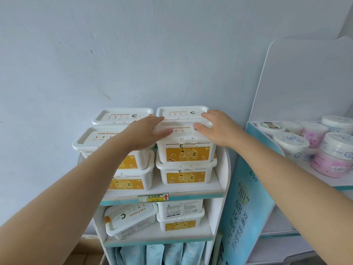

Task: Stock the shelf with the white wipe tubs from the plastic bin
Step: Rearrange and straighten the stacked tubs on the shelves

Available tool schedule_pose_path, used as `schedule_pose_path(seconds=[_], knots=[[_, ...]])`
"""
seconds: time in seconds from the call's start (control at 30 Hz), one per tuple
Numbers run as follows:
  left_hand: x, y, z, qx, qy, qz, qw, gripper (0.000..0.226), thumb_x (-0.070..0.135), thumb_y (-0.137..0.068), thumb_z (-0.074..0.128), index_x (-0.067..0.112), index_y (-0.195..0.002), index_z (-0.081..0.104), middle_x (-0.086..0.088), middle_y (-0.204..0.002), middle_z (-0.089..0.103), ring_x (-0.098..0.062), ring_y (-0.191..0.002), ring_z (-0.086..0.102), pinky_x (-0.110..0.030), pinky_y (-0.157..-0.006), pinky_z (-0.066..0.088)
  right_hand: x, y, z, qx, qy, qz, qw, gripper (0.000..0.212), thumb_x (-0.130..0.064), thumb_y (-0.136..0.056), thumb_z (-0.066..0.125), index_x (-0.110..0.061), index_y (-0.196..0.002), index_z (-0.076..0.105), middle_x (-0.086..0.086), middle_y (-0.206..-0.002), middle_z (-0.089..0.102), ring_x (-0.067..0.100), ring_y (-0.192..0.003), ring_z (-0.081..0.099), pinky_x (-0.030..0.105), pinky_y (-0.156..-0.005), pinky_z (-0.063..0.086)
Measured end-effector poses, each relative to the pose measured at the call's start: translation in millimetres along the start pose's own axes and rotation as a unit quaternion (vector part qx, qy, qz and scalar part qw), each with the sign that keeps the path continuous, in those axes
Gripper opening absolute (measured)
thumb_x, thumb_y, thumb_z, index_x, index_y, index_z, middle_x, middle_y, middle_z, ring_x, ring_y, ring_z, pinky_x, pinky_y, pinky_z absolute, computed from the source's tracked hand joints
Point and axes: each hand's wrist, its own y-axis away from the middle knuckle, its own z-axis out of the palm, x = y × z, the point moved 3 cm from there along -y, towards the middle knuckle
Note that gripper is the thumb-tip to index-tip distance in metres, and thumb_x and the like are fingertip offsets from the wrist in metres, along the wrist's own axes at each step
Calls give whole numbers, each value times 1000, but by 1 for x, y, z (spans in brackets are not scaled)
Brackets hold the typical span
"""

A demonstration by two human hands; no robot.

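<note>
At frame centre: our left hand (147,133) and right hand (215,127), fingers straight, rest on top tub (186,150); we nudge evenly, squaring it over lower tub (184,175).

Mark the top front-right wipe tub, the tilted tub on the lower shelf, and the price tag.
top front-right wipe tub (188,154): head view, yellow front label.
tilted tub (130,217): head view, middle of its lid.
price tag (152,197): head view, centre of the tag.
</note>
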Motion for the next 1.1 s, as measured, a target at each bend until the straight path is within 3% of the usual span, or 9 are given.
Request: schedule_pose_path(seconds=[0.1, 0.23, 0.37, 0.67, 0.83, 0.97, 1.1], knots=[[-13, 24, 2, -10, -72, 12, 997, 110, 79, -61, 61, 34, -151, 16, 7, -159, 16, -17, -146, 17, -47, -118, 14, -8, 21, 8, -24, 3, -51, 998, 69, -60, -81, 58, -28, -141, 42, 1, -156, 24, 21, -146, 11, 42, -117, 9], [-37, 37, 7, 0, -166, -8, 986, 133, 58, -51, 83, 40, -151, -3, 4, -161, -2, -15, -148, 3, -44, -120, 4, 2, 27, 20, -41, -50, -73, 995, 65, -37, -80, 71, -34, -139, 43, -4, -155, 29, 16, -144, 16, 36, -116, 11], [-37, 32, 10, 27, -199, -2, 980, 123, 37, -61, 86, 34, -152, 4, 1, -161, 4, -16, -147, 9, -36, -116, 16, 11, 23, 22, -24, -102, -83, 991, 59, -22, -82, 71, -34, -135, 48, -7, -152, 33, 14, -141, 23, 33, -115, 15], [-34, 21, 16, 37, -215, -28, 975, 122, 38, -63, 86, 30, -153, 3, -2, -161, 6, -18, -148, 8, -42, -118, 19, 17, 18, 24, -23, -124, -100, 987, 57, -21, -82, 72, -35, -133, 51, -9, -150, 36, 13, -140, 26, 36, -115, 16], [-35, 33, 12, 78, -218, -40, 972, 111, 44, -66, 82, 27, -152, 12, 0, -160, 14, -17, -148, 9, -48, -119, 11, 5, 26, 23, -5, -24, -103, 994, 58, -23, -85, 68, -31, -137, 46, -3, -152, 33, 16, -142, 23, 47, -118, -1], [-57, 70, 8, 196, -185, -72, 960, 102, 54, -73, 73, 22, -151, 17, -6, -159, 15, -24, -148, 6, -47, -119, 7, -18, 51, 28, 101, -7, -120, 988, 53, -19, -86, 66, -21, -136, 50, 2, -149, 40, 22, -139, 32, 43, -118, 12], [-90, 117, 10, 279, -13, -98, 955, 103, 37, -73, 80, 17, -150, 15, -10, -154, 20, -28, -142, 18, -42, -116, 22, -52, 79, 48, 195, -19, -153, 969, 34, -17, -83, 69, -13, -117, 66, 5, -124, 64, 25, -117, 56, 36, -103, 37]])
